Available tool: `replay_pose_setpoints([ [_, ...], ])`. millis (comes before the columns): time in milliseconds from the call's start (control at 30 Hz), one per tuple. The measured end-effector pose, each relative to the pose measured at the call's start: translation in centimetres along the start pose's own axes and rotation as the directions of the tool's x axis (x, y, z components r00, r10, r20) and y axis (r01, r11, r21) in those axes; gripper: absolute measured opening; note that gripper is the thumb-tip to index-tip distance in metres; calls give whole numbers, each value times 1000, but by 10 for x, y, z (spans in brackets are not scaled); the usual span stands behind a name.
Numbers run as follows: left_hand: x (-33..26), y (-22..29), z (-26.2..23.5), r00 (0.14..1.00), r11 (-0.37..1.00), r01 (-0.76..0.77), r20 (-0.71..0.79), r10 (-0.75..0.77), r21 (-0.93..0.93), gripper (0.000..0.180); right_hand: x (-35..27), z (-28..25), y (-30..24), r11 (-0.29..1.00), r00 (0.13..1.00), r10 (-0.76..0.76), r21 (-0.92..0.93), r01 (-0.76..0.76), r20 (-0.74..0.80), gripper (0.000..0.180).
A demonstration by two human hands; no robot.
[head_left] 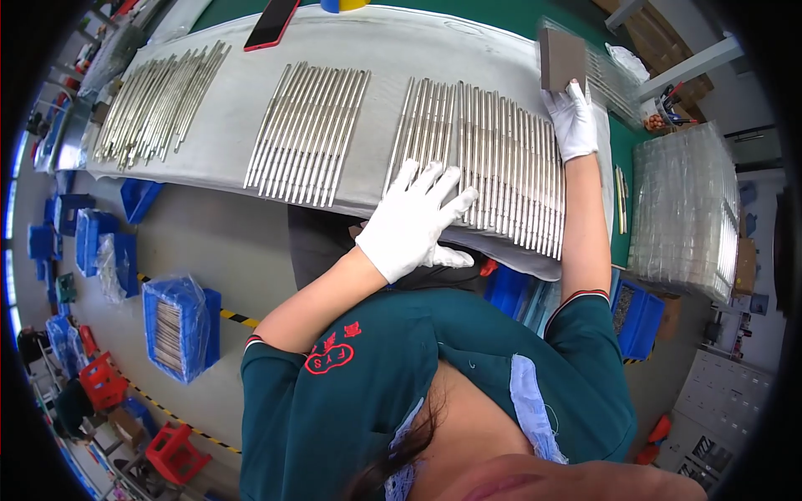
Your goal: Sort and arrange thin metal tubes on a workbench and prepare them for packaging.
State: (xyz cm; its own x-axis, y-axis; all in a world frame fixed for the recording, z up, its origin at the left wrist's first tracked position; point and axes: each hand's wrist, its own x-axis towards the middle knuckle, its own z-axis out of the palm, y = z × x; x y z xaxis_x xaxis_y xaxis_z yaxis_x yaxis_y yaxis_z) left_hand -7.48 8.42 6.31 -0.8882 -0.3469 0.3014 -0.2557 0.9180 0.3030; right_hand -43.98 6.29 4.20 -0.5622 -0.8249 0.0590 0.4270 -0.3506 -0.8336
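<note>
Left hand: the white-gloved left hand (415,221) lay flat, its grip open and fingers spread, on the near end of the rightmost batch of metal rods (501,171), holding nothing.

Right hand: the gloved right hand (571,119) reached past the far end of that same batch, its grip closed on a flat brown-grey block (561,58), pinched at its lower edge and held upright above the rods.

Rods under the hands: long silvery rods lay side by side in one tight row, their length running away from the person, on a pale grey cloth (384,46) that covered the table (468,12).

Middle batch: a second row of rods (307,134) lay to the left of the worked batch, with a strip of bare cloth between the two.

Far-left batch: a looser heap of rods (159,102) lay farther left still, well apart from the worked batch.

Phone: a red-edged phone (271,23) lay on the cloth beyond the middle batch.

Clear trays: a stack of clear plastic trays (685,209) stood to the right of the worked batch, past the cloth's edge.

Floor: a blue crate (180,327) of bagged rods stood on the floor, left of and below the worked batch.
</note>
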Motion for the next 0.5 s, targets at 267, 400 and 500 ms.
replay_pose_setpoints([
  [267,-21,-22,-18,995,982,99,-16,-98,164,93,-1,3,-1,1000,1000,2,-8,-2,-15,33],
  [400,-38,-40,-25,981,943,195,-62,-185,271,93,1,-1,-1,1000,1000,8,-7,-8,3,33],
  [500,-43,-49,-35,981,929,191,-25,-193,318,94,0,-1,-1,1000,1000,0,-14,0,-1,34],
])
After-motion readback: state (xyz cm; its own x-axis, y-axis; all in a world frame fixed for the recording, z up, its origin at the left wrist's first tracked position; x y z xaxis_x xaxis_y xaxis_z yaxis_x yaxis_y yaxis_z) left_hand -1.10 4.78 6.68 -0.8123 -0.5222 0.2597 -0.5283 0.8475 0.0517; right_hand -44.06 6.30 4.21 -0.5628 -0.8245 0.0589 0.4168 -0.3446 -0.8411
